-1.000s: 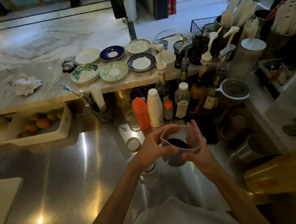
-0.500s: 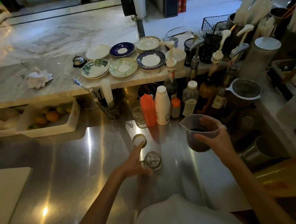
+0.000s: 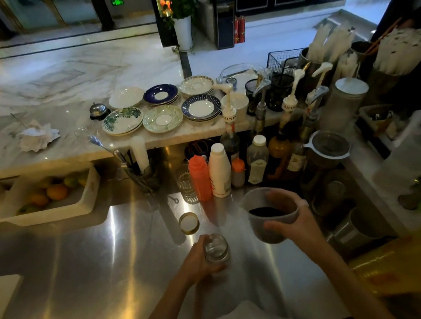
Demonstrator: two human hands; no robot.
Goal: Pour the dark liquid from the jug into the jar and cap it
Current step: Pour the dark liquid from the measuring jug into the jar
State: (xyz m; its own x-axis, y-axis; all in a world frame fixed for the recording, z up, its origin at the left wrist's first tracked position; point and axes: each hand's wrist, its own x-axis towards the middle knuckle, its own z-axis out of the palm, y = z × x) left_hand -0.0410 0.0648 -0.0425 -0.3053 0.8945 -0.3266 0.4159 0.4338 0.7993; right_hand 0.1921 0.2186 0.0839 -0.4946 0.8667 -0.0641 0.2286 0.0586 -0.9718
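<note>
On the steel counter, seen from the head camera, the jar stood upright and uncapped, the left hand curled around its near side, fingers pressed to the glass. Just beyond the jar lay its lid, apart from it. Right of the jar, lifted clear of the counter, the right hand clasped the jug, dark liquid pooled inside.

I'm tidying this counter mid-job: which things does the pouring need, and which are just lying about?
Needed: jug of dark liquid in the right hand; glass jar held by the left hand; jar lid.

Lying about: saucers, orange squeeze bottle, fruit tub, crumpled napkin.
</note>
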